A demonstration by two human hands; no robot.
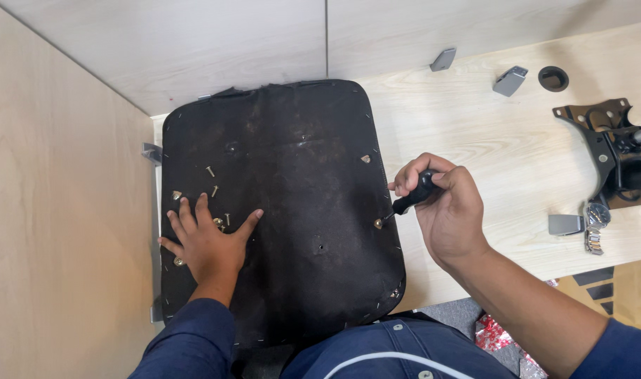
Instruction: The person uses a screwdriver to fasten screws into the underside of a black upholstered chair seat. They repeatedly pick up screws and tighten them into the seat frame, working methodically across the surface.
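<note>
A black fabric-covered chair seat base (299,147) lies upside down on the wooden table. My left hand (207,242) rests flat on its left part, fingers spread, beside several loose brass screws (212,180). My right hand (443,207) grips a black-handled screwdriver (413,196), whose tip points at a brass screw (378,224) near the seat's right edge. Another screw (366,159) sits higher on that edge.
A black metal chair mechanism (611,151) lies at the right end of the table (489,133). A wristwatch (596,223) and grey plastic pieces (565,224) lie near it. More grey pieces (510,81) and a round black cable hole (553,78) are farther back. Wooden panels stand left.
</note>
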